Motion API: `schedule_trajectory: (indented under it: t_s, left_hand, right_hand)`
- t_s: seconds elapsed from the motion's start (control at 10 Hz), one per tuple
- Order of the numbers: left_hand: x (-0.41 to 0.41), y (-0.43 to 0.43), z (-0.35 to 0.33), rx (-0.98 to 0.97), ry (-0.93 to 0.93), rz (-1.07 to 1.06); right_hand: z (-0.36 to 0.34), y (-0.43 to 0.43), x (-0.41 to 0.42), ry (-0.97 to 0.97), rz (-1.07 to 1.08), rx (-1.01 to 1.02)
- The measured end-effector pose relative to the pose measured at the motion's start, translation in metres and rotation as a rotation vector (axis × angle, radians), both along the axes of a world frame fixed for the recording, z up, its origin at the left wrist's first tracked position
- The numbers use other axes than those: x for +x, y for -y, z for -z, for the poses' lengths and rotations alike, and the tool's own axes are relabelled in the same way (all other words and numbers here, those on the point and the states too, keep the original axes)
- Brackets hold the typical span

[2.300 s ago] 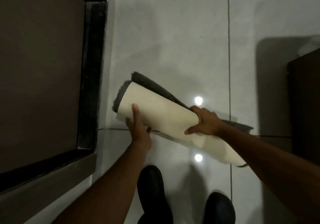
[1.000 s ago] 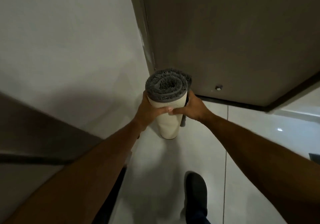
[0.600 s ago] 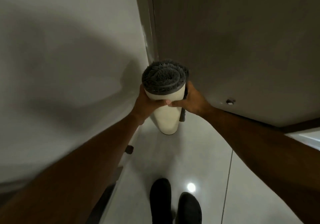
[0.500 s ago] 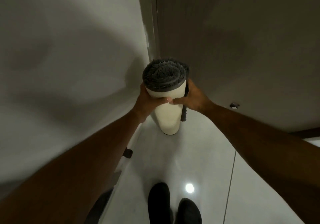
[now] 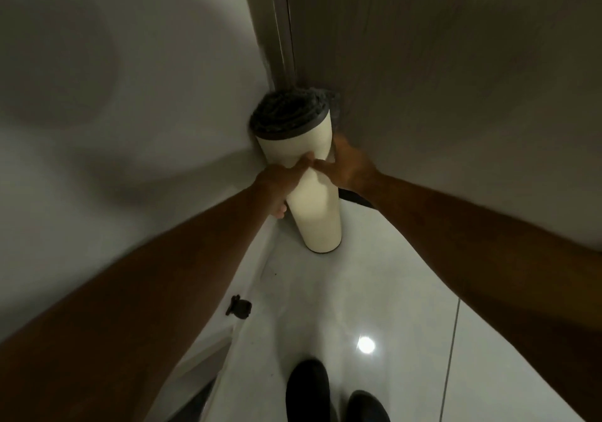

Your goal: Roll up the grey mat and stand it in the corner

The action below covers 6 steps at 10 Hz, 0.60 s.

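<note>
Down at the bottom, two black shoes (image 5: 335,395) are planted on the glossy white tiled floor (image 5: 374,291), with a bright round spot of light (image 5: 366,344) shining on the tile just ahead of them. To the left, low against the base of the wall, sits a small dark door stopper (image 5: 239,306). Both bare forearms reach forward from there, and they meet at the mat.

The rolled grey mat with its cream-coloured backing outward (image 5: 314,193) stands on end on the floor, tucked right into the corner where the pale grey wall (image 5: 130,95) on the left meets the dark brown door panel (image 5: 456,79) on the right. Its shaggy grey pile shows as a spiral at the top end, which tilts slightly back towards the corner.

The left hand (image 5: 280,187) presses against the left side of the roll about halfway up, fingers wrapped round behind and thumb across the front. The right hand (image 5: 347,169) cups the right side at the same height, its thumb nearly touching the left one. So the grip of both hands is closed around the roll's middle, with the top end above the hands and the base below them.
</note>
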<state>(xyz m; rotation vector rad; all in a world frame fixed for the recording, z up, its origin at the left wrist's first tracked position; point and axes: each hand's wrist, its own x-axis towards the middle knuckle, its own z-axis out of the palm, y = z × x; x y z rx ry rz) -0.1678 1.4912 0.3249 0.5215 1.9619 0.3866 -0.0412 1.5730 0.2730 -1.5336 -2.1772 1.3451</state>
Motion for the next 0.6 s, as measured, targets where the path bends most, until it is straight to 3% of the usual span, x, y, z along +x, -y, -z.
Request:
schedule_trajectory:
  t_s: [0.2,0.4,0.6]
  left_hand:
    - [0.008,0.005,-0.006,-0.047,0.007,0.040]
    - [0.012,0.007,-0.021,-0.034,-0.152,0.179]
    - [0.019,0.014,-0.029,-0.037,-0.190,0.237]
  right_hand:
    - [-0.005,0.000,0.005,0.042,-0.017,-0.018]
    - [-0.023,0.003,0.013,0.091,-0.015,-0.013]
    - [-0.035,0.011,0.028,0.098,0.019,0.007]
